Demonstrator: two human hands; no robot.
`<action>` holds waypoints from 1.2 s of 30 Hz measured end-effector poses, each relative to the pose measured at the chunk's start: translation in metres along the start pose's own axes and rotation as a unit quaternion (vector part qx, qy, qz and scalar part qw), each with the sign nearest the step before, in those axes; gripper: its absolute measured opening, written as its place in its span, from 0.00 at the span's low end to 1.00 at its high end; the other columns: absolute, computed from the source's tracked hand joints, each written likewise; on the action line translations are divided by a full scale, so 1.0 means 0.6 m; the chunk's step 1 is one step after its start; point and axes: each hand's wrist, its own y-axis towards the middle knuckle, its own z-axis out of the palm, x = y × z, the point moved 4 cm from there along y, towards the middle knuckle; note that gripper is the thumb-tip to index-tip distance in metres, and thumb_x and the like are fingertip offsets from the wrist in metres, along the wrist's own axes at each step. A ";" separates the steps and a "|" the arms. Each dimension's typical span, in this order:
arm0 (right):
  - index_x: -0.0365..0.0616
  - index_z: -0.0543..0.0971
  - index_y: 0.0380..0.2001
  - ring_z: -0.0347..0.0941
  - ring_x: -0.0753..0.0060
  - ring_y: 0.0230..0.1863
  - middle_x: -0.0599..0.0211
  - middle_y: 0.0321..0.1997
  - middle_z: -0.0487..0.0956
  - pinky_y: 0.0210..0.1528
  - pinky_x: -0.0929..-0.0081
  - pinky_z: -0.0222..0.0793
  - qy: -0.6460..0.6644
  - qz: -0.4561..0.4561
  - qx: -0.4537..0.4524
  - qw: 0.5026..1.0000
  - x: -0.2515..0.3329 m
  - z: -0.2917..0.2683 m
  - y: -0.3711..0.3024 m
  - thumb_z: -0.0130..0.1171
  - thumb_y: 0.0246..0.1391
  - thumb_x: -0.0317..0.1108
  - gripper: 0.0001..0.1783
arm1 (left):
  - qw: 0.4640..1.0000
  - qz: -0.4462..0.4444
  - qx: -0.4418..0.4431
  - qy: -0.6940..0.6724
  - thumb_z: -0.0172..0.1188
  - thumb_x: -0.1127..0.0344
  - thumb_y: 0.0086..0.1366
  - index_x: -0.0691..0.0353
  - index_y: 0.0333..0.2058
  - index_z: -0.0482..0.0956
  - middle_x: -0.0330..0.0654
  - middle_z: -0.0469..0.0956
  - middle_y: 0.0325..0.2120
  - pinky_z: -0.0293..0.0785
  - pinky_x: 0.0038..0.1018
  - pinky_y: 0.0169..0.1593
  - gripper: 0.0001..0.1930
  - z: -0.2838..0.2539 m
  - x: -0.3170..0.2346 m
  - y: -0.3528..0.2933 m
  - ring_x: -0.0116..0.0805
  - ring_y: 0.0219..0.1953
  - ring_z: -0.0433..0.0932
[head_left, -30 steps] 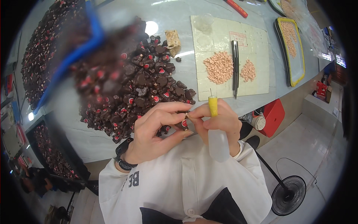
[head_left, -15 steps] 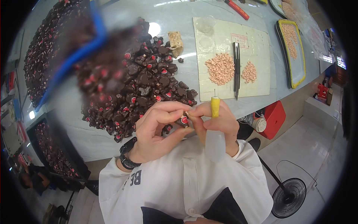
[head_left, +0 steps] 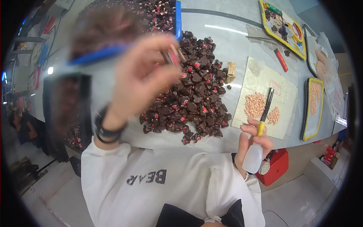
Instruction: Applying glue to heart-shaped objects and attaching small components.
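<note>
My left hand (head_left: 141, 81), smeared by motion, is raised over the left side of a heap of small dark brown moulded pieces (head_left: 196, 90) with red spots. Between its thumb and fingers is one such brown piece (head_left: 173, 56), its red part blurred. Lower right, my right hand (head_left: 251, 143) has its fingers wrapped round a translucent squeeze bottle (head_left: 253, 157) with a yellow neck. The bottle stands tilted, neck up, by the near edge of a pale board (head_left: 242, 109). Small peach-coloured bits (head_left: 255, 106) lie on that board in two piles, with dark tweezers (head_left: 269, 102) between them.
Blue-edged trays (head_left: 178, 22) of brown pieces stand far left, one blurred. A tan block (head_left: 231, 72) sits beside the heap, and a red stick-shaped thing (head_left: 281, 59) lies farther right. Yellow-rimmed trays (head_left: 305, 113) line the right side. Below the table is a red container (head_left: 278, 166).
My hands have parted from in front of my chest. The left has gone up and left with the brown piece; the right has moved right with the bottle. The view has shifted.
</note>
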 end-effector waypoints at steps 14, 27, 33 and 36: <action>0.47 0.58 0.35 0.68 0.59 0.37 0.56 0.32 0.76 0.44 0.62 0.61 0.050 0.009 0.012 0.999 -0.009 -0.011 -0.006 0.48 0.45 0.15 0.17 | 0.933 -0.174 -0.046 0.312 0.53 0.70 0.59 0.65 0.36 0.74 0.34 0.72 0.27 0.65 0.15 0.32 0.07 -0.192 0.162 -0.051 0.19 0.26 0.69; 0.46 0.66 0.30 0.70 0.60 0.36 0.59 0.34 0.77 0.36 0.69 0.66 0.116 -0.035 0.100 0.988 0.033 0.012 0.033 0.67 0.31 0.22 0.22 | 0.864 -0.288 0.149 -0.386 0.48 0.72 0.61 0.70 0.36 0.73 0.45 0.68 0.36 0.71 0.21 0.33 0.08 0.152 0.040 -0.114 0.26 0.31 0.72; 0.45 0.72 0.19 0.71 0.66 0.35 0.66 0.33 0.78 0.34 0.75 0.67 0.042 -0.017 0.093 0.995 0.030 0.010 0.032 0.66 0.25 0.22 0.14 | 0.879 -0.222 0.161 -0.390 0.48 0.78 0.58 0.69 0.36 0.72 0.45 0.66 0.41 0.67 0.24 0.44 0.07 0.166 0.060 -0.112 0.27 0.39 0.69; 0.45 0.75 0.18 0.71 0.69 0.35 0.69 0.32 0.77 0.34 0.77 0.66 0.002 -0.026 0.117 0.993 0.025 0.016 0.031 0.63 0.26 0.23 0.10 | 0.884 -0.241 0.120 -0.381 0.46 0.82 0.55 0.70 0.38 0.71 0.45 0.65 0.42 0.68 0.23 0.43 0.11 0.173 0.060 -0.113 0.27 0.40 0.69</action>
